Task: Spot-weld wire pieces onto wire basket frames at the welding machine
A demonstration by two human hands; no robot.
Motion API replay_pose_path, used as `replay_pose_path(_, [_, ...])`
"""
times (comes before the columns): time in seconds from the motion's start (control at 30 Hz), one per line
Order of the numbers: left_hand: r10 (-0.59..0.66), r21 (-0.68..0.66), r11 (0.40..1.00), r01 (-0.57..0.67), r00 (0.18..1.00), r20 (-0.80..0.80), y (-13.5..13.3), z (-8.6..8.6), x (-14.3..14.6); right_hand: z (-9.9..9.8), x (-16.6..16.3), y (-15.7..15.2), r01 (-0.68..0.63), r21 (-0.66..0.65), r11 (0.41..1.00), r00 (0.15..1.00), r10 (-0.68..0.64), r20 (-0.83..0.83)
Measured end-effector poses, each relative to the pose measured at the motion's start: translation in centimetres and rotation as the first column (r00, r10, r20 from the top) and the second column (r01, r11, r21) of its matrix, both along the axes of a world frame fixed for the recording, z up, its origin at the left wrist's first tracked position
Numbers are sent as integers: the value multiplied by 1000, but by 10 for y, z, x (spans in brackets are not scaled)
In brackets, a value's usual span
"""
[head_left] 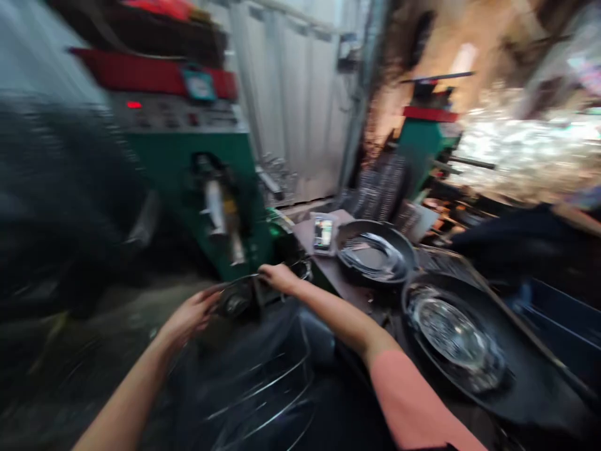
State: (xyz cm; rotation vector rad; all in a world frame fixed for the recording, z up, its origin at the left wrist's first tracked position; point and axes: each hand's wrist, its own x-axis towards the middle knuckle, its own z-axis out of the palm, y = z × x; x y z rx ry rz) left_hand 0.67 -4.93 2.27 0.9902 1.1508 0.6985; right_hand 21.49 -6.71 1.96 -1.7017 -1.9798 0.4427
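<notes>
a dark round metal piece [237, 299], blurred, sits between both hands, just in front of the green machine [183, 156]. the left hand [190, 317] and right hand [280, 279] have their fingers clamped on its rim. wire rings [263, 401] lie below them. to the right, on the counter [304, 235], two black pans [375, 250] hold more rings, with a small packet [323, 232] just beside them.

Dim indoors, with bright light from 2 o'clock burning the far background [526, 150] into glare; motion blur smears the dark shape [61, 207] at 9 o'clock, and the frame edges bow with wide-lens distortion
</notes>
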Motion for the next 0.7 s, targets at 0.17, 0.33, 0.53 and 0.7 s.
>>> replay_pose_path(0.17, [-1, 234, 972, 32, 991, -133, -6, 3, -33, -9, -3, 11, -98, 42, 994, 994, 97, 45])
replay_pose_path(0.33, [47, 472, 871, 136, 933, -356, -2, 3, -32, -9, -11, 9, -149, 51, 987, 983, 143, 118])
replay_pose_path(0.53, [12, 600, 682, 419, 813, -582, 7, -9, -33, -6, -12, 8, -151, 19, 988, 941, 138, 308])
replay_pose_path(0.7, [-11, 601, 580, 550, 742, -670, 19, -15, -32, -11, -11, 12, -156, 16, 988, 939, 143, 313])
